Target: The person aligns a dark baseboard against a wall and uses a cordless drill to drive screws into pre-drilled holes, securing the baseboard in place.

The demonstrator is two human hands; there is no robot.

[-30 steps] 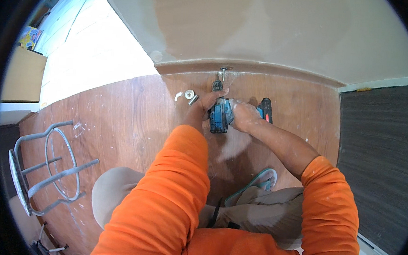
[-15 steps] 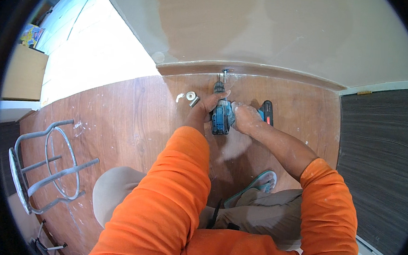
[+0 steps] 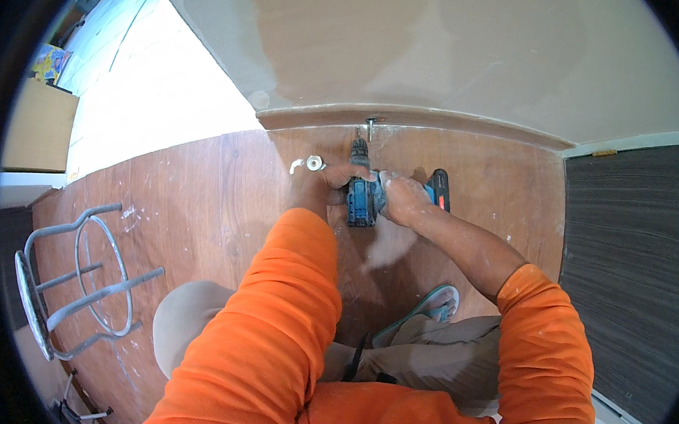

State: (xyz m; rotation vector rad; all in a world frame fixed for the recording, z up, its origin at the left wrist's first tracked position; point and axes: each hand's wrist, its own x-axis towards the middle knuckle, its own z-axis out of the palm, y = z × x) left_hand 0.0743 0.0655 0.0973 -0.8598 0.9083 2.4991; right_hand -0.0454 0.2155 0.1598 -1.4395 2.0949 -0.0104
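A blue cordless drill (image 3: 361, 198) points away from me toward the bottom of the wall, its bit near a small metal fitting (image 3: 371, 124) at the skirting. My right hand (image 3: 402, 198) grips the drill's handle, above its dark battery pack (image 3: 437, 188). My left hand (image 3: 332, 182) wraps the drill's front part from the left. Just left of that hand lie a white curved piece (image 3: 296, 166) and a round metal part (image 3: 314, 162) on the brown wooden floor (image 3: 200, 196). Both sleeves are orange.
A grey metal stool frame (image 3: 79, 281) lies on its side at the left. A cardboard box (image 3: 37, 127) sits at the far left by a bright doorway. My sandalled foot (image 3: 427, 311) is tucked under my right arm. Dark grey flooring (image 3: 632, 261) runs along the right.
The drill and both hands have stayed in place against the skirting; only a slight shift of the view.
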